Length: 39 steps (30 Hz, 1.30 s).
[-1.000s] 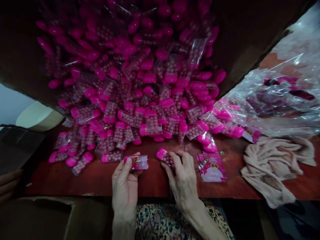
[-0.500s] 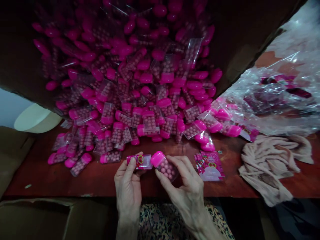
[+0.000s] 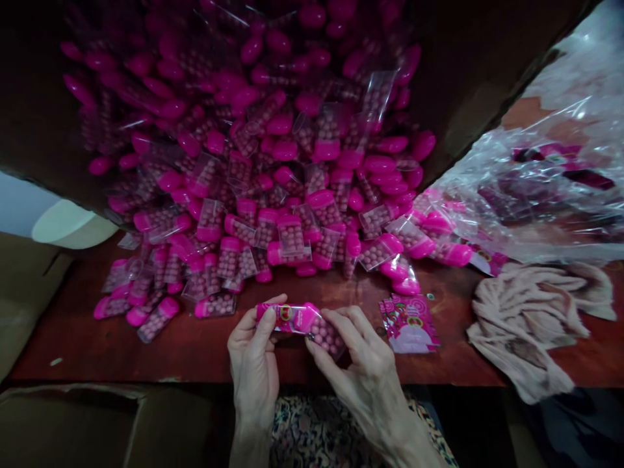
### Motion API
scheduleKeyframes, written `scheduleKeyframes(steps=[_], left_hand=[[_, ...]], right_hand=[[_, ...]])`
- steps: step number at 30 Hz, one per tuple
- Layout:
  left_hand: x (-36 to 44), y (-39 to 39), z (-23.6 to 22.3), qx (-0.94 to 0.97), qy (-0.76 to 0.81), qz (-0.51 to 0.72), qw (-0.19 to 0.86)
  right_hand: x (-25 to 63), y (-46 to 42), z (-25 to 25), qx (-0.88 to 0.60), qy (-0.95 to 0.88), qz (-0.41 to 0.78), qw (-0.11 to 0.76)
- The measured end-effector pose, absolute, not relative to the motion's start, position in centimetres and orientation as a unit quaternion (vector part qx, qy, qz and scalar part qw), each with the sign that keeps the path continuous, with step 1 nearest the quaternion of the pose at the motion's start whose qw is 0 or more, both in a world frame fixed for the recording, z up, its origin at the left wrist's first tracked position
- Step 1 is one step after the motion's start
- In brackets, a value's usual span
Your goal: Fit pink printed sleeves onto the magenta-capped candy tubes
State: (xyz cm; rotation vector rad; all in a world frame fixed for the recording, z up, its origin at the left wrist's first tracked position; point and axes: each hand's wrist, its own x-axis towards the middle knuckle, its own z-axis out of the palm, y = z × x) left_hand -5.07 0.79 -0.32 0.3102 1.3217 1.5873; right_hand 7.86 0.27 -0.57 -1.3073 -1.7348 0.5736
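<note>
I can't read any words on the pink label [image 3: 283,318] in my left hand [image 3: 253,354]; only a round logo shows, and the stack of matching labels [image 3: 412,324] just beside my right hand [image 3: 365,370] is equally blurred. My left thumb and fingers pinch that label. My right fingers are clamped around a clear tube [image 3: 325,336] of pink beads, its pink cap meeting the label's end above the wooden table [image 3: 146,357]. Bagged tubes [image 3: 273,195] lie heaped from a cardboard box [image 3: 468,78] onto the table.
</note>
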Motion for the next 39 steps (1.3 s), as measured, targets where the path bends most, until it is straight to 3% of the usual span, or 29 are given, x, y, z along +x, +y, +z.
scheduleKeyframes(steps=[20,28,39], left_hand=[[-4.7,0.8,-0.4,0.203,0.558,0.613,0.522],[-4.3,1.0,-0.8,0.156,0.538,0.689,0.460],[-3.5,0.9,-0.7,0.077,0.467,0.633,0.613]], right_hand=[[10.5,1.6,-0.9,-0.489,-0.581,0.511,0.403],[8.9,1.1,-1.3,-0.496,-0.640,0.368,0.457],[7.6,0.1,-1.3,-0.501,-0.663,0.229,0.506]])
